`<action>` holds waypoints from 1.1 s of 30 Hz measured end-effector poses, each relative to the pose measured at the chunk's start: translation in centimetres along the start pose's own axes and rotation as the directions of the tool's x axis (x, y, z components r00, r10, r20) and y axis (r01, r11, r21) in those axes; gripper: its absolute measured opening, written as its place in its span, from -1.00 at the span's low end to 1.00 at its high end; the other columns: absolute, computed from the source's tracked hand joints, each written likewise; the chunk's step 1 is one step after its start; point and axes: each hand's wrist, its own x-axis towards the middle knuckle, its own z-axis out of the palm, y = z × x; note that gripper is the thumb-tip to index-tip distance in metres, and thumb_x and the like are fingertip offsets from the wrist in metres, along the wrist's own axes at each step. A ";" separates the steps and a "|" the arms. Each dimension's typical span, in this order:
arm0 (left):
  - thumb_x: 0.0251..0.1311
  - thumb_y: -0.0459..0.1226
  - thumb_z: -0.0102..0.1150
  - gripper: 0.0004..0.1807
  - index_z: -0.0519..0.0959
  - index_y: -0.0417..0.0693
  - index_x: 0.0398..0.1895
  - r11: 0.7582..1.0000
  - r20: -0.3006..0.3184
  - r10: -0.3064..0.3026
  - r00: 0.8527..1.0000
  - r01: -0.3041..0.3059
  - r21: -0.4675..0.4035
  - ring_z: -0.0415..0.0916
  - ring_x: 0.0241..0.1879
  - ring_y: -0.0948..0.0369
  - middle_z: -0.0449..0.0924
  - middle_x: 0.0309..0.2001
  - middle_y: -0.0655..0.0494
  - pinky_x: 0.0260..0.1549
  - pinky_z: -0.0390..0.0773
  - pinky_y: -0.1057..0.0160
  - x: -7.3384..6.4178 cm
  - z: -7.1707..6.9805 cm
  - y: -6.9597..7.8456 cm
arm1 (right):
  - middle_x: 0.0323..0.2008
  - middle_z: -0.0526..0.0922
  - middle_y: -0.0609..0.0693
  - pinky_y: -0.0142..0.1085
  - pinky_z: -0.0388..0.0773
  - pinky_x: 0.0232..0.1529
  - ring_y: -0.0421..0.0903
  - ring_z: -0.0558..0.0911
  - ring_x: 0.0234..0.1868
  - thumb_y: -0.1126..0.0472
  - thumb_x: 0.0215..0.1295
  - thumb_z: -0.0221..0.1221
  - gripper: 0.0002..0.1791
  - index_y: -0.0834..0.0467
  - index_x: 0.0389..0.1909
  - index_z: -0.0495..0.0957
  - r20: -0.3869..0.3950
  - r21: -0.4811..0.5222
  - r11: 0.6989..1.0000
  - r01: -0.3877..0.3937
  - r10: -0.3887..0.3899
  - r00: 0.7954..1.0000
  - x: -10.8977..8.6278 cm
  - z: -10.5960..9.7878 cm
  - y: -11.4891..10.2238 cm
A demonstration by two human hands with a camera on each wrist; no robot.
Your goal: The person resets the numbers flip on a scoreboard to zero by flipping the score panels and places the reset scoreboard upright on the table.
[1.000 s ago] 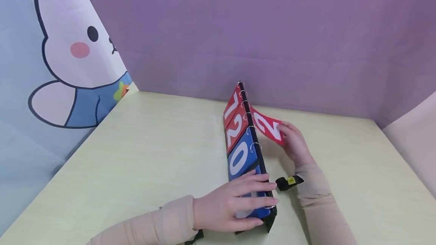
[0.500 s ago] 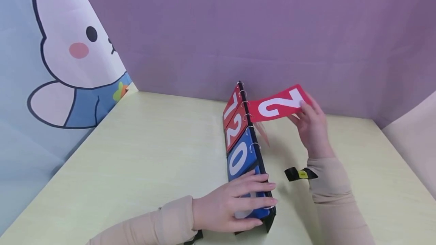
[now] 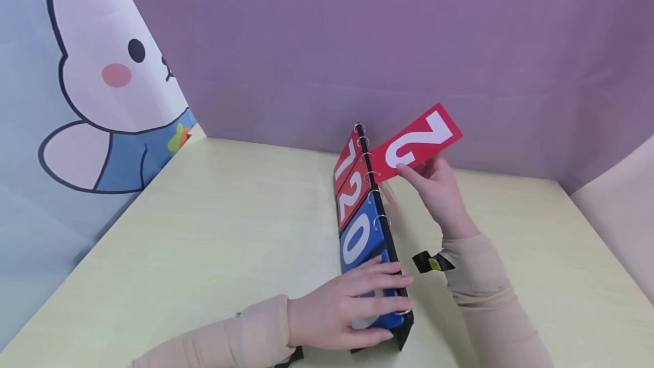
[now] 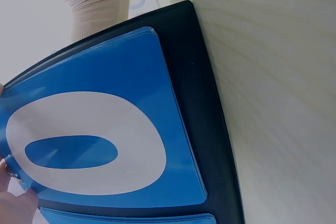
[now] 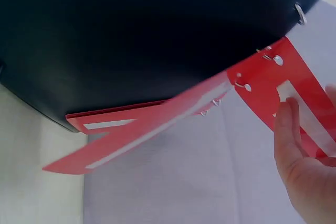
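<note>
A black flip scoreboard stands like a tent on the table, its number cards hung on metal rings. My left hand rests over its near end with fingers extended across the top edge, partly covering a blue 0 card. My right hand pinches a red card with a white 2, thumb on the numbered face, raised off the back of the board. On the front hang another red 2 card and a blue 0 card. More red cards hang behind, in the right wrist view.
The scoreboard stands on a pale wooden table. A purple cloth backdrop rises close behind its far end. At left is a light blue cloth with a cartoon rabbit. Cameras on black straps sit at both wrists.
My right hand has lifted the red 2 card from low behind the board up toward the top edge, then shifted its grip closer to the rings. The left hand stays put.
</note>
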 end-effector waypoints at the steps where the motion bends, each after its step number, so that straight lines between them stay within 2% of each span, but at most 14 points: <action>1: 0.18 -0.21 0.25 -0.47 0.43 -0.12 0.22 1.000 -0.002 0.003 1.000 -0.003 0.003 0.16 0.39 0.11 0.32 0.31 -0.03 0.38 0.15 0.12 0.0 0.0 0.0 | 0.25 0.38 0.05 -0.03 0.44 0.21 -0.09 0.46 0.14 0.04 0.27 0.18 -0.27 0.09 0.38 0.10 0.012 -0.007 1.000 0.011 -0.011 1.000 0.1 0.2 0.0; 6: 0.18 -0.22 0.25 -0.47 0.42 -0.13 0.22 1.000 -0.009 0.015 1.000 -0.014 0.008 0.16 0.39 0.09 0.32 0.31 -0.05 0.38 0.14 0.10 0.1 0.0 -0.1 | 0.21 0.41 0.12 -0.11 0.53 0.11 0.04 0.52 0.12 0.15 0.27 0.20 -0.32 0.15 0.35 0.15 0.082 -0.057 0.996 0.072 -0.067 0.994 0.4 1.1 0.3; 10: 0.18 -0.22 0.25 -0.47 0.42 -0.14 0.22 1.000 -0.008 0.016 1.000 -0.016 0.005 0.16 0.39 0.09 0.32 0.31 -0.05 0.39 0.14 0.10 0.1 0.1 -0.1 | 0.20 0.41 0.17 -0.04 0.53 0.10 0.12 0.53 0.12 0.23 0.25 0.21 -0.32 0.20 0.34 0.14 0.126 -0.069 0.993 0.098 -0.089 0.988 0.4 1.7 0.2; 15: 0.17 -0.21 0.25 -0.48 0.43 -0.15 0.20 0.999 -0.020 0.038 0.999 -0.038 0.024 0.16 0.39 0.06 0.33 0.30 -0.07 0.38 0.15 0.08 0.0 0.1 -0.3 | 0.17 0.43 0.21 0.03 0.51 0.10 0.16 0.55 0.09 0.27 0.23 0.22 -0.33 0.23 0.32 0.17 0.117 -0.125 0.982 0.141 -0.126 0.985 0.4 2.2 -0.1; 18: 0.16 -0.20 0.27 -0.49 0.45 -0.17 0.18 0.997 -0.033 0.066 0.997 -0.064 0.052 0.17 0.38 0.03 0.34 0.29 -0.09 0.38 0.16 0.06 0.0 0.2 -0.4 | 0.08 0.48 0.22 0.00 0.56 0.04 0.13 0.60 -0.02 0.30 0.20 0.24 -0.39 0.26 0.27 0.29 0.109 -0.184 0.962 0.203 -0.186 0.977 0.7 2.5 -0.4; 21: 0.16 -0.20 0.28 -0.49 0.47 -0.17 0.16 0.994 -0.040 0.081 0.996 -0.078 0.073 0.18 0.38 0.02 0.34 0.29 -0.10 0.38 0.16 0.06 0.0 0.2 -0.5 | -0.04 0.56 0.20 -0.04 0.61 -0.04 0.08 0.64 -0.13 0.34 0.15 0.27 -0.53 0.31 0.12 0.48 0.126 -0.266 0.918 0.294 -0.270 0.955 0.9 2.8 -0.7; 23: 0.15 -0.20 0.28 -0.50 0.47 -0.17 0.16 0.993 -0.040 0.084 0.996 -0.081 0.081 0.18 0.38 0.02 0.35 0.28 -0.10 0.38 0.16 0.06 -0.1 0.2 -0.5 | -0.12 0.63 0.18 -0.06 0.62 -0.08 0.05 0.65 -0.18 0.34 0.12 0.30 -0.64 0.31 -0.02 0.60 0.152 -0.340 0.869 0.359 -0.326 0.933 1.0 3.0 -0.9; 27: 0.15 -0.20 0.28 -0.49 0.46 -0.15 0.17 0.995 -0.032 0.069 0.997 -0.067 0.073 0.18 0.38 0.03 0.35 0.29 -0.08 0.38 0.15 0.07 -0.1 0.1 -0.5 | -0.21 0.71 0.13 -0.09 0.63 -0.12 0.01 0.66 -0.17 0.29 0.08 0.35 -0.77 0.26 -0.21 0.70 0.225 -0.486 0.745 0.456 -0.398 0.890 1.2 3.2 -1.4; 30: 0.16 -0.21 0.27 -0.48 0.45 -0.14 0.20 0.997 -0.020 0.049 0.999 -0.048 0.053 0.17 0.39 0.05 0.34 0.30 -0.06 0.39 0.13 0.09 -0.1 0.1 -0.3 | -0.24 0.72 0.12 -0.11 0.64 -0.14 0.02 0.65 -0.15 0.27 0.06 0.37 -0.79 0.23 -0.25 0.72 0.284 -0.521 0.689 0.504 -0.417 0.863 1.5 3.3 -1.7; 33: 0.17 -0.21 0.26 -0.48 0.44 -0.13 0.21 0.998 -0.012 0.040 0.999 -0.039 0.043 0.16 0.39 0.06 0.33 0.30 -0.05 0.39 0.13 0.10 -0.1 0.0 -0.3 | -0.26 0.72 0.11 -0.15 0.65 -0.21 0.01 0.63 -0.19 0.29 0.02 0.39 -0.78 0.22 -0.26 0.73 0.362 -0.522 0.646 0.557 -0.423 0.831 1.9 3.2 -1.9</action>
